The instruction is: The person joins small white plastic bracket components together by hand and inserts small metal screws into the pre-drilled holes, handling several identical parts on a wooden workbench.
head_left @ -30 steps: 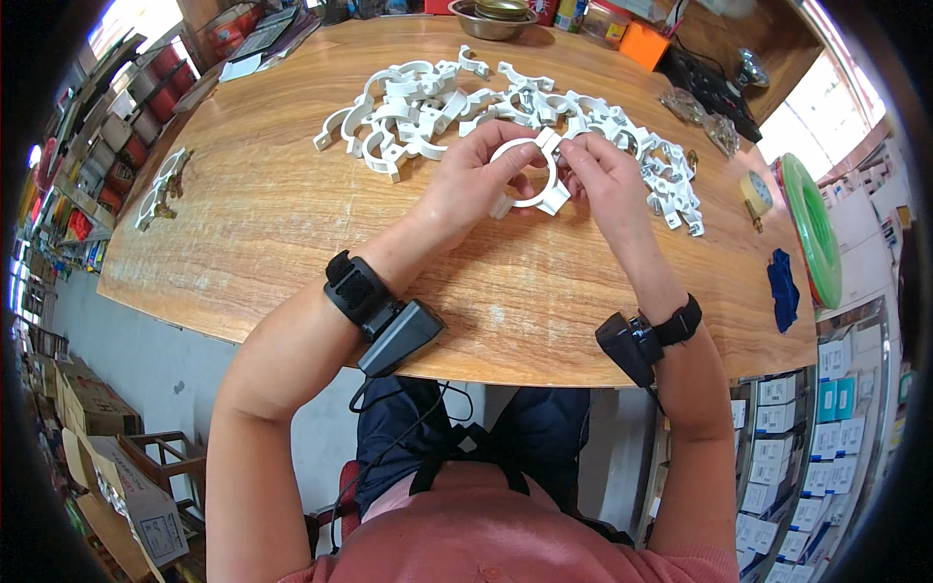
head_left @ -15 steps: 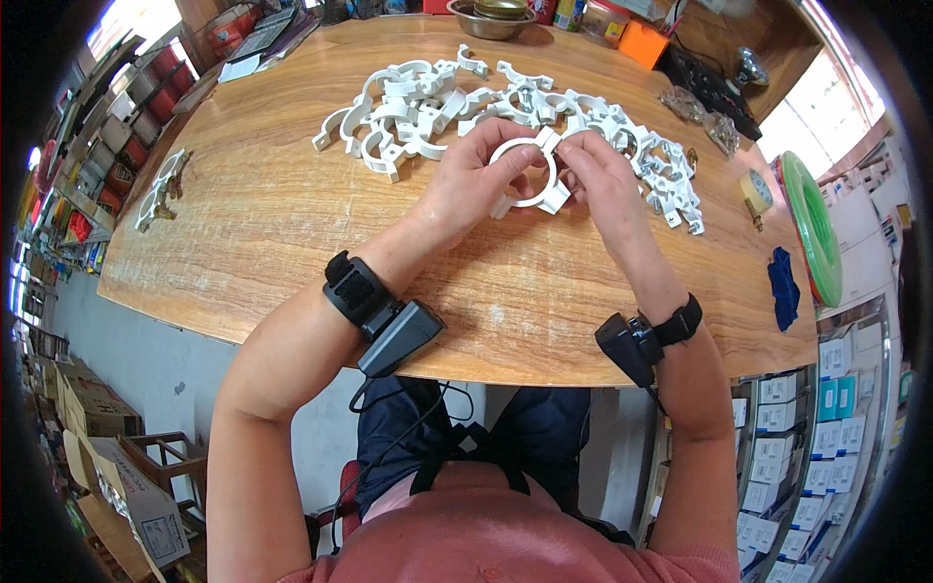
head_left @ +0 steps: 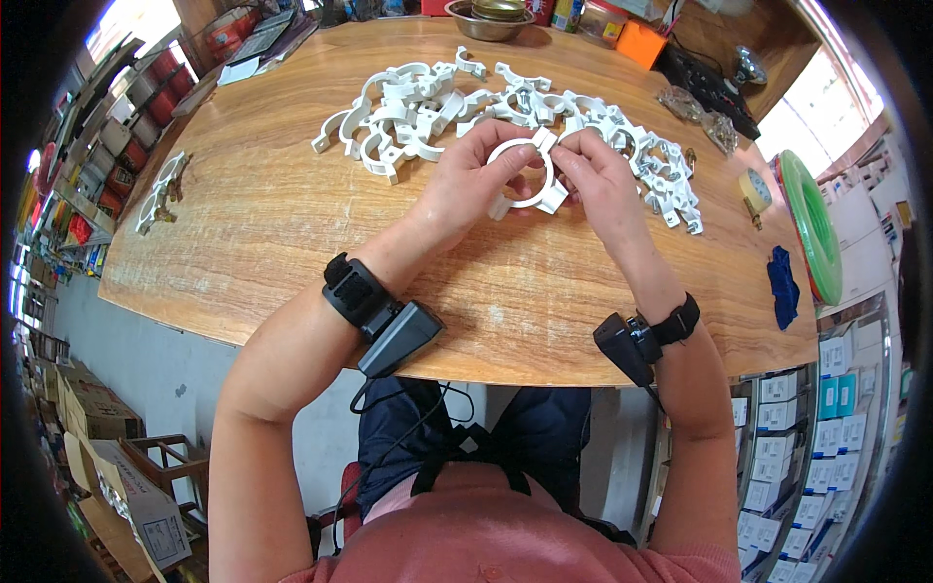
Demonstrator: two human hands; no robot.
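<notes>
Holding white clamp ring [head_left: 522,175] between my hands | left hand [head_left: 465,189] fingers pinch left rim | right hand [head_left: 595,180] fingers clamp right ear | ring faces up above table [head_left: 292,223]

Approx 30+ white pipe clamps [head_left: 505,117], 1 metal bowl [head_left: 489,17], 1 green hose coil [head_left: 809,228], 1 blue cloth [head_left: 782,287].

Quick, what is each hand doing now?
Left hand: closed on the white clamp.
Right hand: closed on the same clamp.

Clamp pile [head_left: 505,112] behind held ring [head_left: 522,175]
</notes>
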